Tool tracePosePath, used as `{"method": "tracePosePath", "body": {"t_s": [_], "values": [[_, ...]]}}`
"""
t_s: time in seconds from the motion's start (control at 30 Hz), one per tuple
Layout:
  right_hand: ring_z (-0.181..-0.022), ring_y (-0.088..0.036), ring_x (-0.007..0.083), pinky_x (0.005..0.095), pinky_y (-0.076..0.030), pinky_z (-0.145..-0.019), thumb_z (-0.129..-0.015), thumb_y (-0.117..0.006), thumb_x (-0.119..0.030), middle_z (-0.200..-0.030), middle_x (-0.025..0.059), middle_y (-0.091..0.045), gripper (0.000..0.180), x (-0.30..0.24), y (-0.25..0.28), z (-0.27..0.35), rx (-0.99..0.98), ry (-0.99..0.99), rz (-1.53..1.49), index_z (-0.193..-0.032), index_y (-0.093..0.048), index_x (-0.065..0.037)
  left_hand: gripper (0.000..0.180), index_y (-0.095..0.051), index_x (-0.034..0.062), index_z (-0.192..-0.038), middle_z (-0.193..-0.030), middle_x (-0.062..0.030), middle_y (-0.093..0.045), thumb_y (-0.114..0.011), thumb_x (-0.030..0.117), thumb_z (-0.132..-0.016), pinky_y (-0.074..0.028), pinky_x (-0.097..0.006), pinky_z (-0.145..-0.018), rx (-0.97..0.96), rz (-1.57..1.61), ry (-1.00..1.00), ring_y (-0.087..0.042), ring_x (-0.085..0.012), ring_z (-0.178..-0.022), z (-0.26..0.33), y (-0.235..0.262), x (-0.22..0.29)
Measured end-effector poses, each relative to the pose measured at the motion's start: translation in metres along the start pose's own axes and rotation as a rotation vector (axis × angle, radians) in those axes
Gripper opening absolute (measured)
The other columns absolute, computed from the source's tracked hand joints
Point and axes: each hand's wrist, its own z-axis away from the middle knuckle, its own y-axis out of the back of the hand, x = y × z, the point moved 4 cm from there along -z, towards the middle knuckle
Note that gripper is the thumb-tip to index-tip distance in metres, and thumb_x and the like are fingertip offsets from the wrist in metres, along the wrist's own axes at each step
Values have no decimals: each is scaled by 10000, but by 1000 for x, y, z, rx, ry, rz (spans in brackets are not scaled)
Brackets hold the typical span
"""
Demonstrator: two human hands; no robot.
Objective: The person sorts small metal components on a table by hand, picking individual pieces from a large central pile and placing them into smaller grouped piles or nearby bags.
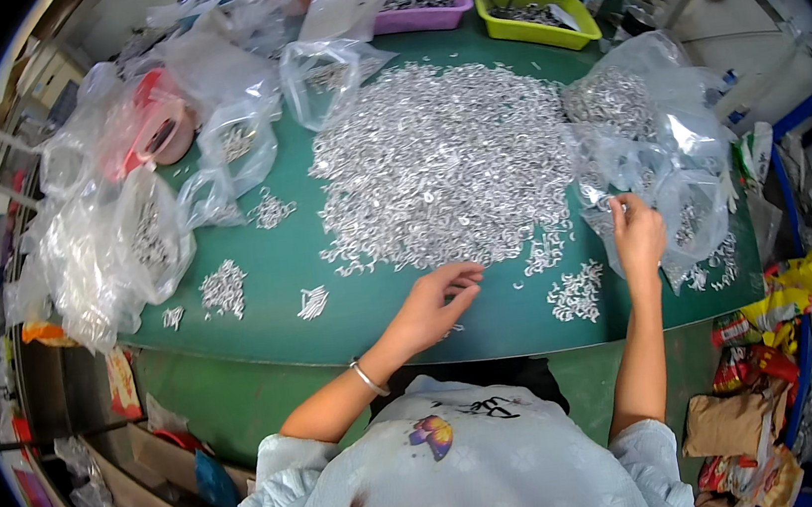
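Observation:
A large spread pile of small silver metal hook-shaped pieces [441, 164] covers the middle of the green table [266, 340]. My left hand [437, 305] is just below the near edge of that pile, its fingers stretched to the right and the thumb apart, with nothing visible in it. Further right, my right hand [639, 235] pinches at a small silver metal piece, beside a clear plastic bag [693, 206] of metal parts. Between my hands, near the table's front edge, lies a smaller heap of metal pieces [576, 292].
Small separate piles [223, 289] and a bundle of thin metal pins [312, 302] lie on the left. Clear bags [86, 260] crowd the left edge, near a pink container [164, 136]. Purple [419, 20] and yellow-green baskets [538, 30] of parts stand at the back.

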Motion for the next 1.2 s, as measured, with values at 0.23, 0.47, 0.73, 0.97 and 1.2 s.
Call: {"method": "tracePosePath", "body": {"t_s": [0.23,0.47,0.73,0.97,1.2], "values": [[-723,-640,363,443,-491,-625,-809,-666,-277,-748,148,-667,184,39,26,-39,40,-28,218,-837,-712,-100,291,-570,-7,-1154,-1049,-127,-636,-593,37,-868,-495,-308,-839,25,-172,-80,-622,-203,-956,-22,4,2],[-654,-632,349,440,-483,-600,-897,-553,-285,-708,160,-648,260,44,-2,-58,32,69,373,-902,-680,-58,282,-569,4,-1113,-1091,-143,-612,-619,24,-836,-471,-356,-894,172,-475,-230,-596,-284,-1032,-36,25,19],[-563,-449,101,274,-349,-506,-975,-458,-185,-626,10,-491,234,-89,-58,8,-582,70,-834,-1014,-613,-14,428,-508,59,-1237,-1376,-134,-426,-632,102,-830,-302,-540,-1039,296,-1059,-350,-371,-360,-1291,-88,41,16],[-643,-428,43,198,-335,-554,-935,-539,-126,-812,-30,-488,260,-101,-87,21,-584,-442,-1486,-1162,-542,1,357,-550,59,-1187,-1341,-117,-468,-579,36,-832,-278,-547,-1059,61,-1045,-386,-406,-322,-1268,-50,41,2],[-597,-530,151,296,-430,-550,-761,-710,-93,-866,61,-567,353,-133,-81,15,-263,259,-663,-1105,-632,-108,343,-560,68,-1113,-1097,-71,-548,-653,58,-783,-369,-404,-875,350,-842,-312,-515,-256,-1051,-55,40,5]]}}
